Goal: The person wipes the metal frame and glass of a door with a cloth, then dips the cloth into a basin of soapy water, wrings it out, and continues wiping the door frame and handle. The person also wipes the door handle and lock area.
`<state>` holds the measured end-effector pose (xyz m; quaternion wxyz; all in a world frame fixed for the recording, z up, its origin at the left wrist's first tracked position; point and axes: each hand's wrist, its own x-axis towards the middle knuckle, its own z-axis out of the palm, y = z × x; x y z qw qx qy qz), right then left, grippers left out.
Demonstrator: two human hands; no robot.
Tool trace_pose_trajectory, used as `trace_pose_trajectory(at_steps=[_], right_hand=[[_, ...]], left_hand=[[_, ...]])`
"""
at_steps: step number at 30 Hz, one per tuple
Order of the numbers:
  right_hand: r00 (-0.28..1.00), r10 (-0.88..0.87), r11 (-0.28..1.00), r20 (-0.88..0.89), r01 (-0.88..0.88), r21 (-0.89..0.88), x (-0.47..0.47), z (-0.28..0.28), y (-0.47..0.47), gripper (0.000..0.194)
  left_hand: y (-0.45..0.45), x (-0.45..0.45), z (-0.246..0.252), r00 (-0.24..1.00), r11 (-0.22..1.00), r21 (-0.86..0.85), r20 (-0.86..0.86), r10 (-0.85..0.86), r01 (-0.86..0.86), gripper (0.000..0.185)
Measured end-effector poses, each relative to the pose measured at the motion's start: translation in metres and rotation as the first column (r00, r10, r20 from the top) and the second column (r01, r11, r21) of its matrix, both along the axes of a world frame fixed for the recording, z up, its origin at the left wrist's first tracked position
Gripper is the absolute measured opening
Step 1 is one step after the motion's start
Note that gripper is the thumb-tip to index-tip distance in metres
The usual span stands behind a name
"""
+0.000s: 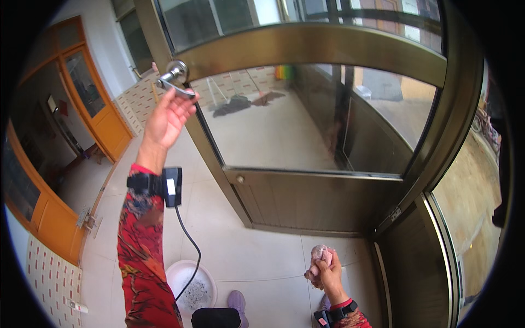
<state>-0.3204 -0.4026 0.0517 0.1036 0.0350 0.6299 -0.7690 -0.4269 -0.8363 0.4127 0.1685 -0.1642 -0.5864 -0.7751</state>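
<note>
My left hand (174, 117) reaches up to the metal lever handle (176, 84) of a glazed door, its fingertips curled at the lever's lower end. The door (316, 49) has a bronze-coloured metal frame, a large glass pane and a solid lower panel. Low on the right, my right hand (328, 268) grips a crumpled, pinkish wet cloth (320, 260) in front of the lower panel. A pale round basin (211, 283) of soapy water stands on the tiled floor at the lower left, beside my shoe.
Orange wooden doors (94, 106) stand on the left, one opening into a dark room. A black cable (195, 242) hangs from the device on my left wrist, over the basin. Metal-framed panels (414, 262) rise at the right. Mops (231, 105) show through the glass.
</note>
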Motion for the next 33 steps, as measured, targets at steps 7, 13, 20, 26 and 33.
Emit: trace_pose_trajectory(at_steps=[7,13,20,26,33], right_hand=[[0.946,-0.156,0.987,-0.286,0.14,-0.076,0.034,0.013,0.005,0.047],[0.885,-0.204,0.977,-0.419,0.213,-0.027,0.035,0.077,0.012,0.045],[0.465,-0.185,0.976,-0.866,-0.018,-0.218,0.03,0.283,-0.023,0.042],[-0.271,0.09,0.886,-0.958,0.461,-0.048,0.047,0.394,-0.093,0.064],[-0.373,0.032,0.804,-0.927,0.561,-0.197,-0.022,0.402,-0.079,0.051]], left_hand=[[-0.026,0.107,-0.054,0.321,0.121,-0.508,-0.327,0.889,-0.853,0.064],[-0.013,0.172,-0.08,0.754,0.698,-0.411,0.039,0.656,-0.586,0.053],[0.058,0.24,-0.103,0.663,0.578,-0.33,-0.294,0.688,-0.746,0.051],[0.093,0.278,-0.114,0.637,0.558,-0.31,-0.322,0.7,-0.77,0.054],[0.108,0.283,-0.11,0.627,0.577,-0.246,-0.307,0.716,-0.779,0.063]])
